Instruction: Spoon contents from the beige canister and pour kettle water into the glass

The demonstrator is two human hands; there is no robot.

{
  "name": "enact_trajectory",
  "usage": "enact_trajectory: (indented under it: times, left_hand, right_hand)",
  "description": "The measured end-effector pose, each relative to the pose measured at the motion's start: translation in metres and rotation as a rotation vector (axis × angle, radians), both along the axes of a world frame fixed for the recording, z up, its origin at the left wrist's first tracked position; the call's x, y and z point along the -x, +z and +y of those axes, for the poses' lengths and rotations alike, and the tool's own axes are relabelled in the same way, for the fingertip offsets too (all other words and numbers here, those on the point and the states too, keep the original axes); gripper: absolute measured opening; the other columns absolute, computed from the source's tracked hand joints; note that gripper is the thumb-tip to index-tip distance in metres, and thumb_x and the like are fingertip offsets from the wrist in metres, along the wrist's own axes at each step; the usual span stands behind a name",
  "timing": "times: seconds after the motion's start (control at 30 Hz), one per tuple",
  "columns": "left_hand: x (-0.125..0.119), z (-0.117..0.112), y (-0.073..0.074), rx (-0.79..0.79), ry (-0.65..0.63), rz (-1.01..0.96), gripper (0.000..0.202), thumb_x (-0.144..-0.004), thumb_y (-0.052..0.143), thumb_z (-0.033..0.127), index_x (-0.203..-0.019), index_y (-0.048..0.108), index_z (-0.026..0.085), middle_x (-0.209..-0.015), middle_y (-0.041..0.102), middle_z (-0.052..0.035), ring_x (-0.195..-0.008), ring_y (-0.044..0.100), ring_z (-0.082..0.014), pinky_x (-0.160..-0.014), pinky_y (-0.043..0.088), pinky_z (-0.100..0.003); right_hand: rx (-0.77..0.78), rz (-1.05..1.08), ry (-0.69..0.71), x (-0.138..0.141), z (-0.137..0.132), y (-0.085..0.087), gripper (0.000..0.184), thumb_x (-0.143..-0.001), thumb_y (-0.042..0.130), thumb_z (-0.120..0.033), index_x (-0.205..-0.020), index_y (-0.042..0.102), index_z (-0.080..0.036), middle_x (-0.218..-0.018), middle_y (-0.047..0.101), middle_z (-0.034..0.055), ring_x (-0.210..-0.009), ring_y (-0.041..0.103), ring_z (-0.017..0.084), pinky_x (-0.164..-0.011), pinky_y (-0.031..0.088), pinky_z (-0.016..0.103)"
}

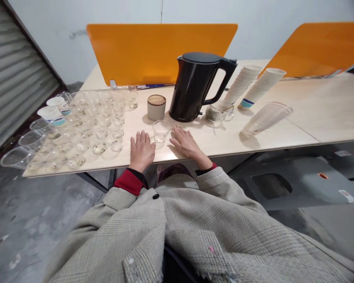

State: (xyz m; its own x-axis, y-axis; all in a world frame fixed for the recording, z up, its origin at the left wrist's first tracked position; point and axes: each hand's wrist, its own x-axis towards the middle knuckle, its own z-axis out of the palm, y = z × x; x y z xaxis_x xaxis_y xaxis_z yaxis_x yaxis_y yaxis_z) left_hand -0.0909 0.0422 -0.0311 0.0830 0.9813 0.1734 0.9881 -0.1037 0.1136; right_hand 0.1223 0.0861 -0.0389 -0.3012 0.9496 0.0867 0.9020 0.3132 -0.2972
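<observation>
My left hand (142, 150) lies flat on the table near its front edge, fingers stretched out and holding nothing. On the other side of a small clear plastic cup (161, 131), my right hand (185, 142) also rests palm down with fingers extended. The cup stands upright between the two hands, with a little something at its bottom that I cannot make out. Behind it are a grey canister with a wooden lid (156, 107) and a black electric kettle (191, 88), its handle to the right. A ribbed glass cup (220, 112) sits beside the kettle.
Many clear cups (88, 125) crowd the table's left end, with two paper cups (53, 114) among them. Stacked paper cups (262, 88) and a tilted stack of clear plastic cups (265, 120) are at right. Orange panels (153, 51) border the back. Grey stools (303, 181) stand below.
</observation>
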Motion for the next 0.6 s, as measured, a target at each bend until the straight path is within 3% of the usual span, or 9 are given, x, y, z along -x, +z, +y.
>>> enact_trajectory:
  times: [0.2, 0.33, 0.47, 0.6]
  left_hand:
    - [0.003, -0.012, -0.001, -0.095, 0.04, -0.072, 0.057, -0.111, 0.035, 0.035, -0.156, 0.058, 0.008, -0.167, 0.056, -0.0199, -0.161, 0.047, -0.0363, -0.132, 0.038, -0.055]
    - [0.009, -0.022, -0.004, -0.098, 0.023, -0.085, 0.055, -0.11, 0.04, 0.035, -0.154, 0.06, 0.008, -0.166, 0.058, -0.0191, -0.159, 0.049, -0.0378, -0.131, 0.039, -0.056]
    - [0.012, -0.026, -0.005, -0.097, 0.01, -0.1, 0.053, -0.11, 0.044, 0.035, -0.153, 0.061, 0.008, -0.164, 0.06, -0.0174, -0.159, 0.049, -0.0375, -0.132, 0.038, -0.055]
    - [0.011, -0.026, -0.005, -0.116, 0.001, -0.11, 0.05, -0.109, 0.047, 0.034, -0.149, 0.064, 0.009, -0.161, 0.063, -0.0188, -0.157, 0.051, -0.0382, -0.13, 0.04, -0.056]
  right_hand:
    - [-0.037, 0.383, 0.057, 0.018, 0.012, -0.005, 0.083, -0.095, 0.071, -0.056, -0.164, 0.048, -0.016, -0.159, 0.062, 0.019, -0.145, 0.059, 0.036, -0.121, 0.049, 0.05]
    - [-0.018, 0.536, 0.046, 0.046, 0.019, -0.006, 0.069, -0.089, 0.079, -0.05, -0.146, 0.06, -0.018, -0.138, 0.074, 0.0138, -0.124, 0.07, 0.031, -0.108, 0.055, 0.044]
    - [0.044, 0.615, 0.013, 0.071, 0.037, 0.002, 0.058, -0.086, 0.081, -0.048, -0.132, 0.063, -0.018, -0.12, 0.078, 0.0096, -0.101, 0.072, 0.024, -0.093, 0.056, 0.039]
    - [0.038, 0.638, -0.039, 0.103, 0.066, 0.017, 0.047, -0.084, 0.082, -0.048, -0.116, 0.064, -0.018, -0.105, 0.076, 0.0046, -0.093, 0.069, 0.022, -0.086, 0.052, 0.034]
